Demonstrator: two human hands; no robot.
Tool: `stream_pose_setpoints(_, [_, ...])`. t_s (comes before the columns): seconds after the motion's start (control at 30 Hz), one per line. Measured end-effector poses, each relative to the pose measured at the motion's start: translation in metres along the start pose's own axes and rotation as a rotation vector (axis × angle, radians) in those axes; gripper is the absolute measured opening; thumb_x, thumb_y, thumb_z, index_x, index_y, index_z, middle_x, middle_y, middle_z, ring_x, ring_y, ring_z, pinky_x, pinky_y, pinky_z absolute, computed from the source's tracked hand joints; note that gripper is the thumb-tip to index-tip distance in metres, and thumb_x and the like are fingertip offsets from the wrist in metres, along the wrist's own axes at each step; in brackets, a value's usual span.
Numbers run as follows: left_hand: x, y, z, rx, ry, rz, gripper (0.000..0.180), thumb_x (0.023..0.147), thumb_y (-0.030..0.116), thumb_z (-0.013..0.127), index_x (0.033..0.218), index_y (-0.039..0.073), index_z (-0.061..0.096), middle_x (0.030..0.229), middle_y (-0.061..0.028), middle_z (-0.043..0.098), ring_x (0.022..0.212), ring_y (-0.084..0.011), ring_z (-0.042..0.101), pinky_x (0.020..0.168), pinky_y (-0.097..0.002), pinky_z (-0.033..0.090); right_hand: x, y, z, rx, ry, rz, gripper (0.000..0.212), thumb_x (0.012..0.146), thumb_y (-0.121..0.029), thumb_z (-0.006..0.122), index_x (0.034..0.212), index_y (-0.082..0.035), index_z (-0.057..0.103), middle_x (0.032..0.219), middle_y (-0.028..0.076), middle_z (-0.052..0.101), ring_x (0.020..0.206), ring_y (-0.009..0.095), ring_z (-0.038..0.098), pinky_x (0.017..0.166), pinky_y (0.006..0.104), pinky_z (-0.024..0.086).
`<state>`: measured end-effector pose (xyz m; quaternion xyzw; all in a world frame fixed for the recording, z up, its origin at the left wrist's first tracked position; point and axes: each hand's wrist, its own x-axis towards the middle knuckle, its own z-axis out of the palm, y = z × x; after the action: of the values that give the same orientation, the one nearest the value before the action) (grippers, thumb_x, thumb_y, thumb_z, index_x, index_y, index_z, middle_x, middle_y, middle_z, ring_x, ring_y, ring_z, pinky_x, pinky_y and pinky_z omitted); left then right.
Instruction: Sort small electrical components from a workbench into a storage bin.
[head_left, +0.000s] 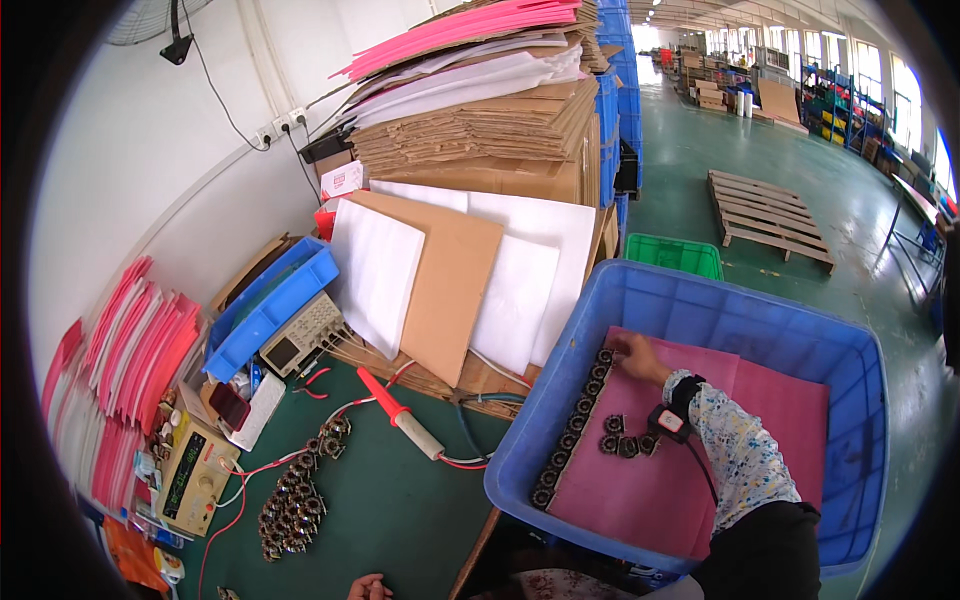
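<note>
My right hand (640, 358) reaches into the big blue plastic bin (850, 400). Its fingers close on a small round dark part with a metallic rim (605, 356), at the far end of a row of such parts (568, 440) along the bin's left wall. Beneath them lies a pink foam sheet (690, 490), with several loose round parts (627, 443) grouped near my wrist. At the lower edge, my left hand (370, 587) rests by the green tabletop with curled fingers; whatever they may hold is hidden. Farther left on that top sits a cluster of similar round parts (292, 510).
A red-and-white handheld probe (400, 415) with cables lies on the green table (400, 500). Beyond it are an oscilloscope (305, 330), a beige meter (195, 480) and leaning foam and cardboard sheets (440, 270). A green crate (675, 255) stands behind the bin.
</note>
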<state>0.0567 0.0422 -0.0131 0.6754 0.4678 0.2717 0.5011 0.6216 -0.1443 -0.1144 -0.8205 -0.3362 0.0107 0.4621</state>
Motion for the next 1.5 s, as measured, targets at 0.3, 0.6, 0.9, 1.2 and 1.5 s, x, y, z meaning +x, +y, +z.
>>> stream_pose_setpoints(0.3, [-0.003, 0.003, 0.000, 0.023, 0.019, -0.007, 0.021, 0.091, 0.016, 0.053, 0.101, 0.001, 0.062, 0.072, -0.0018, 0.057, 0.061, -0.0075, 0.048, 0.056, -0.0219, 0.040, -0.056, -0.080, -0.026, -0.457, -0.757, -0.099, 0.033, 0.061, -0.017, 0.068, 0.091, -0.004, 0.062, 0.085, 0.015, 0.063, 0.079, 0.031, 0.061, 0.072, 0.0386, 0.048])
stream_pose_setpoints(0.6, [-0.001, -0.005, -0.001, 0.034, 0.033, 0.005, 0.021, 0.091, 0.016, 0.052, 0.101, 0.000, 0.062, 0.071, -0.0021, 0.057, 0.061, -0.0081, 0.049, 0.056, -0.0227, 0.041, -0.027, -0.065, -0.039, -0.234, -0.179, 0.087, 0.033, 0.059, -0.009, 0.069, 0.091, -0.003, 0.064, 0.084, 0.016, 0.065, 0.076, 0.028, 0.064, 0.068, 0.0365, 0.050])
stream_pose_setpoints(0.9, [-0.005, 0.005, 0.001, 0.048, 0.053, -0.009, 0.021, 0.091, 0.016, 0.052, 0.100, 0.000, 0.062, 0.072, -0.0028, 0.058, 0.061, -0.0086, 0.049, 0.056, -0.0232, 0.040, 0.006, -0.019, 0.003, -0.092, 0.347, 0.167, 0.037, 0.061, -0.007, 0.071, 0.095, -0.001, 0.058, 0.085, 0.017, 0.065, 0.078, 0.031, 0.064, 0.071, 0.0375, 0.050])
stream_pose_setpoints(1.2, [-0.003, 0.002, 0.001, 0.033, 0.040, 0.002, 0.019, 0.091, 0.015, 0.053, 0.100, 0.001, 0.063, 0.073, -0.0021, 0.058, 0.062, -0.0079, 0.049, 0.057, -0.0225, 0.041, -0.009, 0.005, 0.022, 0.087, 0.435, 0.267, 0.024, 0.071, 0.006, 0.062, 0.094, 0.002, 0.056, 0.092, 0.015, 0.065, 0.084, 0.021, 0.063, 0.074, 0.0310, 0.051])
stream_pose_setpoints(1.5, [-0.003, 0.001, -0.001, 0.020, 0.044, -0.007, 0.019, 0.091, 0.015, 0.053, 0.100, 0.001, 0.063, 0.073, -0.0017, 0.058, 0.062, -0.0071, 0.049, 0.056, -0.0218, 0.040, -0.005, 0.011, 0.029, 0.291, 0.329, 0.209, 0.038, 0.070, 0.012, 0.046, 0.105, 0.003, 0.058, 0.097, 0.015, 0.064, 0.092, 0.022, 0.062, 0.080, 0.0306, 0.049])
